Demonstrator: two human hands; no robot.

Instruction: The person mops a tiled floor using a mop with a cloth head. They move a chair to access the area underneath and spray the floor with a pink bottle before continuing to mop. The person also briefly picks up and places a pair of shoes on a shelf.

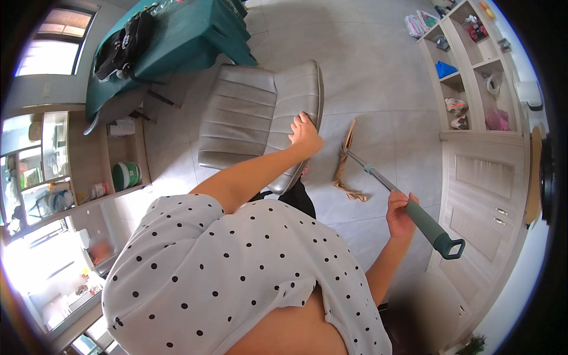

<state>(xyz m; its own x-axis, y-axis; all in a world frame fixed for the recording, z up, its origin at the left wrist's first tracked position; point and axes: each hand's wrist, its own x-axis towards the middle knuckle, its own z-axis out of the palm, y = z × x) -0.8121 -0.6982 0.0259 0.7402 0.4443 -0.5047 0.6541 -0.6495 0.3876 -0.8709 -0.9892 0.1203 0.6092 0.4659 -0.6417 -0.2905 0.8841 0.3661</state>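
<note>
My left hand [305, 134] reaches across to a grey leather-like chair [242, 112]; its fingers curl over the padded edge of the seat. In my right hand [400, 214] is a flat mop [380, 179], held at the lower end of its green grip with the fingers wrapped round. The mop's metal pole slants down to the left, away from me. At its far end a long, narrow head with a brown, fringed pad [341, 168] rests on the floor, just right of the chair and apart from it.
Grey tiles [361, 59] cover the floor. A table under a green cloth [183, 41] stands far left, with a black backpack [125, 44] on it. Along the right run pale cabinets [482, 177] and open shelves [467, 65]. A green tub [126, 176] sits on a left shelf.
</note>
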